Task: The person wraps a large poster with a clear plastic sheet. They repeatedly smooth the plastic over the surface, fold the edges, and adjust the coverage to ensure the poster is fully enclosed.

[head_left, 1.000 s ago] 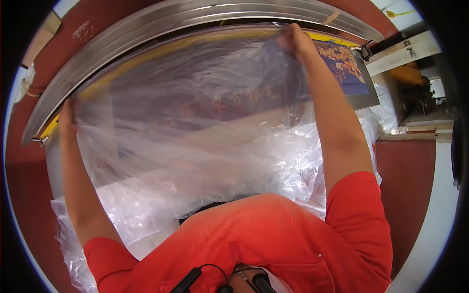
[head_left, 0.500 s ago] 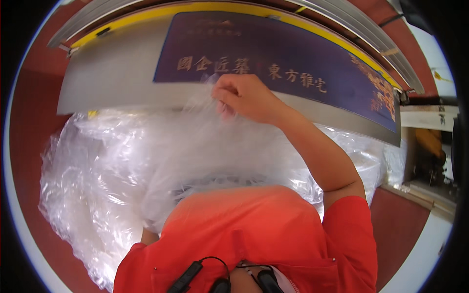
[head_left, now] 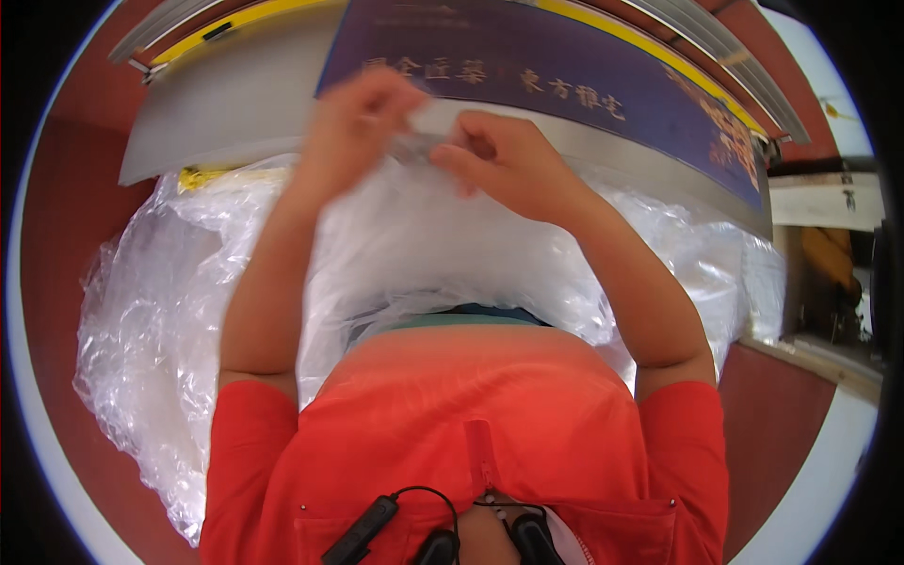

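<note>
A sheet or bag of clear plastic film (head_left: 405, 226) rises from the heap at my waist to both hands, over the near edge of the grey work surface. My right hand (head_left: 504, 155) is closed with thumb and fingers pinched on the film's upper edge. Just left of it and slightly higher, my left hand (head_left: 358, 122) is blurred by motion. Its fingers look curled, also at the film's edge. A small gap separates the hands. More crumpled clear plastic film (head_left: 160, 330) spreads out at the left and hangs low.
A dark blue printed panel (head_left: 565, 71) lies on the grey work surface (head_left: 226, 113). Behind runs a yellow strip (head_left: 254, 17) with a metal rail (head_left: 179, 24). Yellow material (head_left: 202, 177) shows at the left among the film. An open-fronted cabinet (head_left: 829, 273) stands at the right.
My left hand has come up from low at the left to beside my right hand. My right hand has shifted slightly right, and the raised film is now between both hands.
</note>
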`<state>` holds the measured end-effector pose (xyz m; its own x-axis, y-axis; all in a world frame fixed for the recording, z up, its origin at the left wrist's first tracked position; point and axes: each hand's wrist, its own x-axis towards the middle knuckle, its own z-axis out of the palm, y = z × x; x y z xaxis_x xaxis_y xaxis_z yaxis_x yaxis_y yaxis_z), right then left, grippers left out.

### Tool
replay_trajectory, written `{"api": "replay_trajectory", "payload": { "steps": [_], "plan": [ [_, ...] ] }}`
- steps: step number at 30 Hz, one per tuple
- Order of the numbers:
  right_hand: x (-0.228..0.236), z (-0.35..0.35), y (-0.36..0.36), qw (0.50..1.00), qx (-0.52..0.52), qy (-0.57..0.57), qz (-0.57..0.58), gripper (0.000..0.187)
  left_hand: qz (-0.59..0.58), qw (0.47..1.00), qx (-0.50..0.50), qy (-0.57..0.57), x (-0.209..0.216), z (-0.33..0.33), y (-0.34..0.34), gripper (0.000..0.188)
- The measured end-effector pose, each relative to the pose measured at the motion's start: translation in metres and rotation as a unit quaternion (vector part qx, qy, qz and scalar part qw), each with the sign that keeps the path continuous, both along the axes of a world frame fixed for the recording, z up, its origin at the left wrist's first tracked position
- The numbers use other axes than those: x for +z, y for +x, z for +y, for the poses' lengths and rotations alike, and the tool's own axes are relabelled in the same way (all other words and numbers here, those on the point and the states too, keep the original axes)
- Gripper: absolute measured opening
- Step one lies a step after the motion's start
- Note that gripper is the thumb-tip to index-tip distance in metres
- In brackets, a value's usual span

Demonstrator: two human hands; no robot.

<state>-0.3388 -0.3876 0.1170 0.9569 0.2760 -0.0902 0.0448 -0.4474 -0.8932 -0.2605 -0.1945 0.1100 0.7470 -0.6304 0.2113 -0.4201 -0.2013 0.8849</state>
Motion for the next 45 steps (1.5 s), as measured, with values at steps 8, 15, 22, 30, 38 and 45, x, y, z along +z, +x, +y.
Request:
{"api": "replay_trajectory", "payload": {
  "steps": [8, 15, 22, 30, 38, 45],
  "plan": [
    [-0.044, -0.147, -0.149, 0.963, -0.023, -0.227, 0.141, 0.016, -0.076, 0.757, 0.401, 0.510, -0.012, 0.526, 0.133, 0.033],
    [0.010, -0.350, -0.271, 0.866, -0.366, 0.011, 0.340, 0.027, -0.084, 0.481, 0.326, 0.809, -0.063, 0.517, 0.203, 0.032],
    [0.210, -0.440, -0.229, 0.547, -0.485, -0.568, -0.378, 0.040, -0.254, 0.677, 0.367, 0.585, -0.141, 0.296, 0.360, 0.032],
    [-0.058, -0.440, -0.149, 0.858, -0.337, -0.386, 0.047, 0.074, -0.305, 0.727, 0.414, 0.455, -0.136, 0.245, 0.323, 0.038],
    [-0.088, -0.571, -0.168, 0.622, -0.422, -0.657, 0.054, 0.071, -0.238, 0.749, 0.417, 0.456, -0.090, 0.201, 0.267, 0.033],
    [-0.030, -0.558, -0.164, 0.611, -0.771, -0.043, -0.177, 0.060, -0.305, 0.726, 0.263, 0.558, -0.075, 0.233, 0.285, 0.037]
  ]
}}
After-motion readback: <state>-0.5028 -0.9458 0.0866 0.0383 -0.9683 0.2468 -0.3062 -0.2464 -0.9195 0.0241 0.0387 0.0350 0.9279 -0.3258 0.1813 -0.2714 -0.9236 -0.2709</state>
